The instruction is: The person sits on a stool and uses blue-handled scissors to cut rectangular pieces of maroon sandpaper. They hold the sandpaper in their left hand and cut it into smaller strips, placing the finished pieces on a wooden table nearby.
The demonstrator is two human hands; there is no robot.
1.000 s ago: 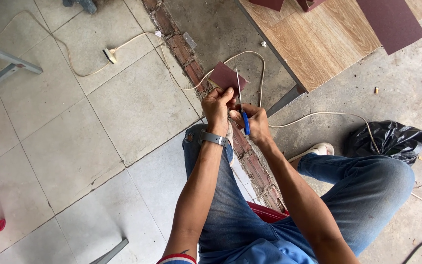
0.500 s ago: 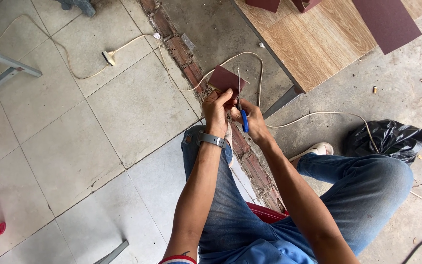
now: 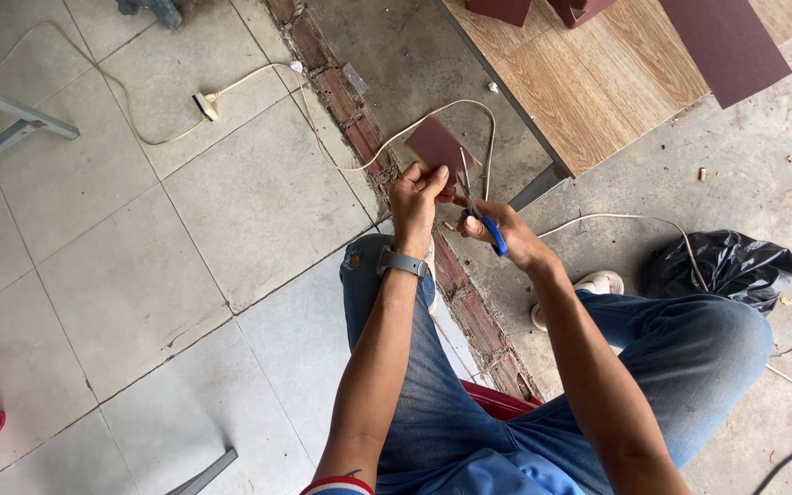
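The person sits just above the frame's lower centre, knees apart. Both hands meet a little above mid-frame.

**Hand state.** The left hand (image 3: 417, 200) is closed in a pinch on the lower edge of a small dark red sheet (image 3: 434, 145), thumb and fingers folded over it. The right hand (image 3: 497, 234) is closed through the blue handles of a pair of scissors (image 3: 475, 203), with the blades pointing up toward the sheet. Whether the blades are parted or shut cannot be told at this size.

**Location of the work.** The sheet is held in the air just above centre, over a strip of red bricks (image 3: 352, 126) running diagonally down the frame. A pale cord (image 3: 387, 147) loops on the floor directly behind the sheet and leads to a plug (image 3: 204, 106) at upper left.

**Hazards, as judged from this position.**
1. The left fingertips sit close to the blade line. A long closing stroke could nick them.
2. The sheet is gripped at one edge only. It may flex or twist, and the cut would then wander.
3. The cord lies close behind the blades in this view. A low or overrun stroke might catch it, though its true depth cannot be told.
4. Offcuts would drop onto the jeans (image 3: 433, 385) or the brick gap and be lost.
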